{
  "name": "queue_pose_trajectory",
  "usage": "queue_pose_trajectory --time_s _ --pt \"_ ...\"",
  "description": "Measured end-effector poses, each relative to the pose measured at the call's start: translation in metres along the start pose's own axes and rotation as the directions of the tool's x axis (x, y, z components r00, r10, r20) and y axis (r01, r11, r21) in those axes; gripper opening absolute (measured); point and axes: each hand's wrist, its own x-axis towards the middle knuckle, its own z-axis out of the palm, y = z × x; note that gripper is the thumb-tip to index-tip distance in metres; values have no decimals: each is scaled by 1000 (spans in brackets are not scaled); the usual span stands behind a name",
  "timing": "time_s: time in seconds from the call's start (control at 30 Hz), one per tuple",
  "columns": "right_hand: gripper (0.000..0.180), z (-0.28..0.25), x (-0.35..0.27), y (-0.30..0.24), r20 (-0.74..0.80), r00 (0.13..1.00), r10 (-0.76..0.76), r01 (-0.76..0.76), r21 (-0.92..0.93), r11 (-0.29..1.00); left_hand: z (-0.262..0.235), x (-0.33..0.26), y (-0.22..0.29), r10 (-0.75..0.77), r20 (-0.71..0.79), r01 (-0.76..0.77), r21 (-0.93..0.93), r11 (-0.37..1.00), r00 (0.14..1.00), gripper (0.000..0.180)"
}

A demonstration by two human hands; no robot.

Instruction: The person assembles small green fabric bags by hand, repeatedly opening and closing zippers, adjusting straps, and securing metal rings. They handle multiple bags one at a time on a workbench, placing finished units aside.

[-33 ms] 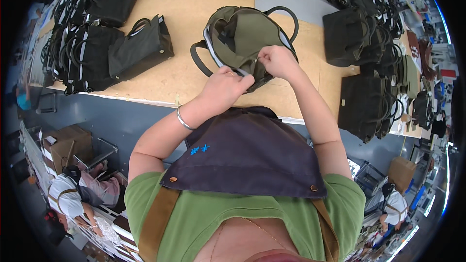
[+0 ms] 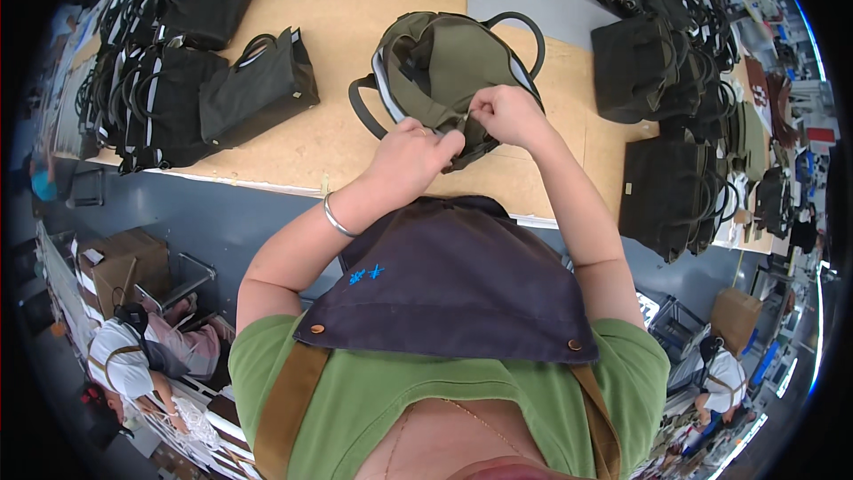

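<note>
An olive-green handbag (image 2: 453, 53) with dark handles lies wide open on the table in front of me, its lining showing. Pale edging runs along the mouth. My left hand (image 2: 413, 160), with a silver bangle on the wrist, is closed over the bag's near rim, the thumb pressing on the edge. Just right of it, my right hand (image 2: 508, 116) pinches at the inside near edge of the bag. What sits between its fingertips is too small and covered to name.
Rows of dark handbags line the left side (image 2: 160, 93) and right side (image 2: 635, 67) of the tan tabletop (image 2: 346, 0). One dark bag (image 2: 262, 89) lies tilted nearer. People (image 2: 124, 351) work at the lower left and right. A cardboard box (image 2: 133, 267) stands behind left.
My right fingertips have shifted very slightly toward me and leftward at the bag's edge. The left thumb has moved a touch; the bag stays in place.
</note>
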Motion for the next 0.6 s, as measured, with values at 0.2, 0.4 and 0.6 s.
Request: queue_pose_trajectory --time_s 0.2,0.4,0.6 --pt "9 10 -16 -13 -197 972 -128 104 -127 986 2 0 1 -73 -5 73 43 996 997 15" --pt "6 22 -23 -10 -188 964 -188 199 42 979 -2 8 0 -202 -32 204 47 978 979 8" --pt "7 19 -29 -10 -52 966 -254 259 114 959 6 7 -18 -62 39 56 139 989 997 11"
